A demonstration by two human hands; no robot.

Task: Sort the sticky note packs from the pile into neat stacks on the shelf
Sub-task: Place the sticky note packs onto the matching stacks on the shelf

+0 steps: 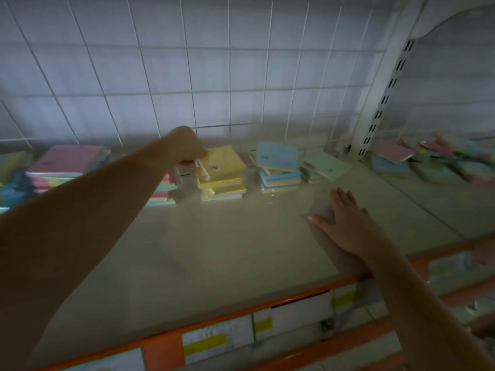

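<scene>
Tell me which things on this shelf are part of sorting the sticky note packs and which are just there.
Part of the job:
- yellow pack gripped by the left hand, atop the yellow stack
- blue-topped stack
- green pack lying tilted
- pink-topped stack
- loose pile at right
- shelf

Just there:
- wire grid
- price labels
- right hand, flat on the shelf

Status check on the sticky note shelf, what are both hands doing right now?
Left hand gripping yellow pack atop the yellow stack. Right hand flat on the shelf, holding nothing. Nothing blocking; loose blue pack and green pack wait beside.
</scene>
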